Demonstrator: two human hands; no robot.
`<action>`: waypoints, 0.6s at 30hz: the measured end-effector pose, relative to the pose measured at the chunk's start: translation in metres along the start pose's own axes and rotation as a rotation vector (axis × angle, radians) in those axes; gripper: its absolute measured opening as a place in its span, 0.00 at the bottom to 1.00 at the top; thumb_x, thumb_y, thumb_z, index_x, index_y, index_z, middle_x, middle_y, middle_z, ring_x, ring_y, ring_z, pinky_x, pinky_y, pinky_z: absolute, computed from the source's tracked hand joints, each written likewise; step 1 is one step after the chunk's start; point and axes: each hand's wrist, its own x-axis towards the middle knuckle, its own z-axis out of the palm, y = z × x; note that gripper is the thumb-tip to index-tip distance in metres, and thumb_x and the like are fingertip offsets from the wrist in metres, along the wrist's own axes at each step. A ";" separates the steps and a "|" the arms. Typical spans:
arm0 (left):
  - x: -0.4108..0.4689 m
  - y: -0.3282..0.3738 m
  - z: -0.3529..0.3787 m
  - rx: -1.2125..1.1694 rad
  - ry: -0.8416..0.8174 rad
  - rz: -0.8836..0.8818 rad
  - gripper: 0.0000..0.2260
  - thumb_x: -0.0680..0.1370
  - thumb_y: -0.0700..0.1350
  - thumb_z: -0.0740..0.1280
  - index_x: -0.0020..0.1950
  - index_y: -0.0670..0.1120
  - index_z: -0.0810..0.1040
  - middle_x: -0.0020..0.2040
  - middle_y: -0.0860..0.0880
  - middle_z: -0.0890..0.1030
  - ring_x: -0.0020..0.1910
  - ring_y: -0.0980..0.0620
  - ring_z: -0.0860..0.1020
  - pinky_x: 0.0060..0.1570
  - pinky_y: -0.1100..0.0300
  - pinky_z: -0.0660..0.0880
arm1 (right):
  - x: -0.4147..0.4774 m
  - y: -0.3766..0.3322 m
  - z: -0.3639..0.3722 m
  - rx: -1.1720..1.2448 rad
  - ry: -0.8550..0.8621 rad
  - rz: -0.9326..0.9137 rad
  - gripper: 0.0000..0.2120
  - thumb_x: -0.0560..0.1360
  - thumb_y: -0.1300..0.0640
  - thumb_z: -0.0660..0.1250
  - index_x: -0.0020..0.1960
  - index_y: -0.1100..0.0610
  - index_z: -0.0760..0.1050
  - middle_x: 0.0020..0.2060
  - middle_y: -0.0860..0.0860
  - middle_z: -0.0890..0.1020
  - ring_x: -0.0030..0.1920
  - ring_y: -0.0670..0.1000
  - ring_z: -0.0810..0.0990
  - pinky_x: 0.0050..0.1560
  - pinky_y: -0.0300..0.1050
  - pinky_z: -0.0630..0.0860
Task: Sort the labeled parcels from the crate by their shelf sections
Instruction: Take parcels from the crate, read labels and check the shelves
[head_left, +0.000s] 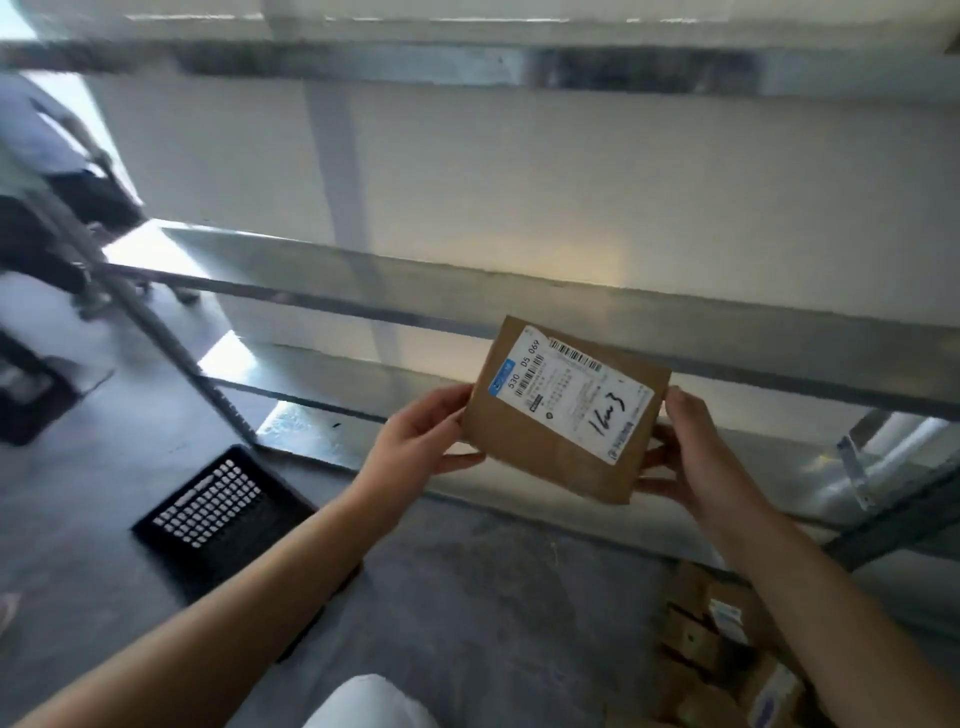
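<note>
Parcel (543, 452) first: it is a flat brown one, and both hands hold it up in the air in front of the metal shelves (519, 306). It is tilted, with its top left corner highest. It touches no shelf.

A white label (571, 395) is stuck on its front. The label has black bar codes, the printed numbers 530 05 069, and some big writing in black pen.

The left hand (421, 436) grips the left edge of the parcel. Its thumb lies on the front and its fingers curl under. The right hand (691, 452) grips the right edge. Its thumb is up near the top corner and its fingers curl round the bottom corner.

A black crate (223, 509) with small holes sits on the grey floor (467, 597), down to the left, close to the foot of the shelves. More brown parcels (727, 639) lie in a heap at the bottom right, below the right arm. They are blurry, and what they sit in is hard to tell.

Far off at the top left stands another person (52, 156), also blurry.
</note>
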 end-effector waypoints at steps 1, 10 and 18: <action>-0.012 0.005 -0.019 -0.008 0.048 0.021 0.14 0.76 0.45 0.67 0.60 0.54 0.82 0.57 0.48 0.83 0.56 0.46 0.82 0.51 0.50 0.81 | 0.006 -0.010 0.020 -0.005 -0.062 0.001 0.28 0.77 0.34 0.52 0.68 0.51 0.66 0.56 0.55 0.81 0.44 0.57 0.84 0.45 0.53 0.82; -0.119 0.024 -0.186 -0.089 0.545 0.087 0.15 0.80 0.33 0.61 0.64 0.44 0.77 0.59 0.48 0.83 0.60 0.47 0.81 0.51 0.52 0.81 | 0.035 -0.053 0.254 -0.194 -0.550 -0.089 0.23 0.79 0.35 0.51 0.65 0.47 0.71 0.50 0.50 0.84 0.50 0.53 0.83 0.49 0.50 0.79; -0.172 0.021 -0.332 -0.206 0.881 0.056 0.18 0.84 0.36 0.55 0.67 0.51 0.77 0.64 0.50 0.80 0.64 0.51 0.78 0.63 0.51 0.76 | 0.024 -0.048 0.444 -0.069 -0.800 0.000 0.17 0.79 0.40 0.59 0.66 0.40 0.64 0.56 0.52 0.82 0.57 0.55 0.82 0.57 0.58 0.79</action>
